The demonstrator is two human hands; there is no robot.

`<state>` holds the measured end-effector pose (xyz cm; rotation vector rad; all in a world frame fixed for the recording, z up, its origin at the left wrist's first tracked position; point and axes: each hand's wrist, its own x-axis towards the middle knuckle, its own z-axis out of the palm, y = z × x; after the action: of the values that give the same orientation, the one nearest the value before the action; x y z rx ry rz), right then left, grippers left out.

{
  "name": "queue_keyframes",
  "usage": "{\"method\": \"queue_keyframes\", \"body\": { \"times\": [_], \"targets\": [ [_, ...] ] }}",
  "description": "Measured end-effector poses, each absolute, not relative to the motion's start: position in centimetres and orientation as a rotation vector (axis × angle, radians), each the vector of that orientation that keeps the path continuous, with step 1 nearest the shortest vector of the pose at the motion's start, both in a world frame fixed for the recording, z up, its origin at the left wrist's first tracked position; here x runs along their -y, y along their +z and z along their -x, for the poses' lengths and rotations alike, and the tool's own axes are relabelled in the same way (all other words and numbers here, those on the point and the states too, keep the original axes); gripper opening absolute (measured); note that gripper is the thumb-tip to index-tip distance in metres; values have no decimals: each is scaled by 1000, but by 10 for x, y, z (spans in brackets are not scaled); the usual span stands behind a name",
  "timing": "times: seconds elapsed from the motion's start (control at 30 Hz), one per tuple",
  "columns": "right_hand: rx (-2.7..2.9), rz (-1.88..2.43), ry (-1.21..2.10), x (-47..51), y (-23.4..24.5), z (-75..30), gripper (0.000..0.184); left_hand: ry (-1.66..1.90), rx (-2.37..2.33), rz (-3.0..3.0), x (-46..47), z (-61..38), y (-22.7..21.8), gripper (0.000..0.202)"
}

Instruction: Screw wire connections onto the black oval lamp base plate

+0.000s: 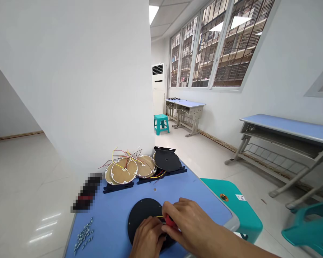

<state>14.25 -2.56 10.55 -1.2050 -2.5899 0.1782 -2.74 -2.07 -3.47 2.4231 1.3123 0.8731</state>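
Grip, as I read it through the head camera: right hand curled narrowly around a red-handled item, its end hidden by the fingers; left hand bent inward just beside it, and whether those fingers pinch anything I cannot tell. Under both hands: one round matte-black disc, lying flat on a blue laminate tabletop, with a thin yellow wire running across it toward the hands. Farther along the tabletop: overlapping round tan discs trailing red, yellow and white wires; one black plate with a centre hole, resting against them; two long black slotted bars. Near the left edge: a loose heap of small silver screws and a black-and-red object, too pixelated to name. Touching the right table edge: one teal plastic stool. Across the room: blue-topped metal-framed desks beneath barred windows.
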Motion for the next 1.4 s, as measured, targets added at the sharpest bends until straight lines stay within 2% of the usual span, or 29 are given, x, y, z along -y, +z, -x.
{"method": "queue_keyframes", "body": {
  "times": [0.5, 0.67, 0.7, 0.77, 0.83, 0.87, 0.97, 1.07, 1.2, 1.27, 1.4],
  "targets": [
    [2777, 1182, 235, 14, 106, -130, 11, 815, -1280, -2398, 22, 37, -21, 24],
    [2770, 919, 373, 14, 114, -137, 25, 835, -1424, -2289, 28, 69, -20, 14],
    [2782, 858, 394, 13, 114, -138, 26, 866, -1507, -2253, 26, 75, -20, 16],
    [2810, 821, 346, 10, 111, -137, 19, 899, -1662, -2195, 21, 84, -20, 40],
    [2834, 908, 174, 7, 105, -132, 6, 837, -1719, -2154, 14, 88, -20, 63],
    [2841, 968, 81, 5, 102, -130, 5, 771, -1703, -2127, 10, 89, -20, 69],
    [2832, 1079, -52, 5, 100, -128, 16, 641, -1610, -2017, 3, 88, -22, 67],
    [2844, 946, 52, 9, 107, -133, 23, 681, -1567, -1935, 2, 86, -22, 67],
    [2981, 981, 18, 13, 115, -136, 7, 675, -1551, -1845, 5, 83, -21, 70],
    [2976, 1039, 12, 13, 118, -136, 16, 673, -1552, -1826, 5, 82, -21, 70],
    [2963, 897, 120, 14, 121, -137, 15, 708, -1547, -1826, 6, 81, -22, 69]
  ]
}}
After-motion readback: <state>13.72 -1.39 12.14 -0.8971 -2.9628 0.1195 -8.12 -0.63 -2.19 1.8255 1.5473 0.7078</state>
